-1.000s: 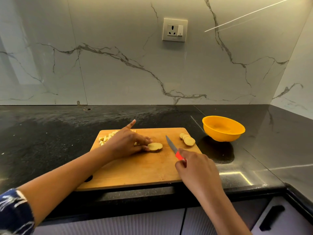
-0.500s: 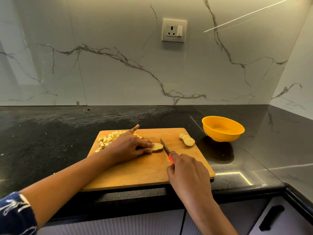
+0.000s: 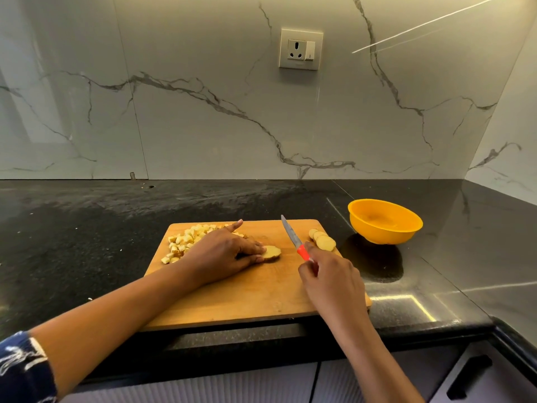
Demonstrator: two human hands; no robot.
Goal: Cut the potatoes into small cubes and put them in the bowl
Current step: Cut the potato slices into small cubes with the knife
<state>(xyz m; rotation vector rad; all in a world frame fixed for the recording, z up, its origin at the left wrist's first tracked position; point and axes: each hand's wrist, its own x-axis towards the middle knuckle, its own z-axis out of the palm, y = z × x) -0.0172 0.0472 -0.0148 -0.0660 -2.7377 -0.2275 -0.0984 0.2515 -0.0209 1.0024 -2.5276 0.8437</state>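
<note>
I see the wooden board (image 3: 232,301) in the middle, the yellow bowl (image 3: 385,228) at its 2 o'clock, my left hand (image 3: 223,254) pinching a potato slice (image 3: 272,253) on it, my right hand (image 3: 331,277) gripping the red knife (image 3: 293,239) at 3 o'clock of that slice, cubes (image 3: 186,242) at 10 o'clock, rounds (image 3: 322,239) at 1 o'clock.

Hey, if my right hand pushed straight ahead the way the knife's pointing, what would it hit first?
Probably nothing nearby. The right hand aims the knife between the held potato piece and the slices, so it likely clears the board and reaches bare counter; depth is unclear.
</note>
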